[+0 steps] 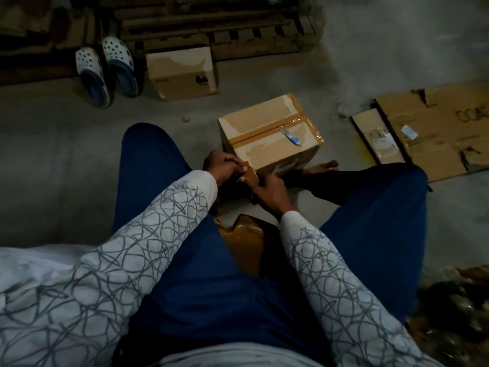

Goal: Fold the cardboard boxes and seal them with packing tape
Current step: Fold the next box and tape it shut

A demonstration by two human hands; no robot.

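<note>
A taped cardboard box (267, 133) stands on the floor just beyond my hands, with a small blue-handled cutter (291, 137) lying on its top. Both hands meet in front of that box around a roll of brown packing tape (250, 176). My left hand (222, 168) pinches the tape at the roll's upper edge. My right hand (270, 190) grips the roll from below and the right. A crumpled brown piece of tape or cardboard (243, 239) lies between my legs. A second closed box (182, 72) stands farther back.
I sit on the concrete floor with my legs spread. Flattened cardboard sheets (434, 131) lie at the right. A pair of white clogs (105, 70) and wooden pallets (217, 25) stand at the back. Dark clutter (455, 313) sits at the lower right.
</note>
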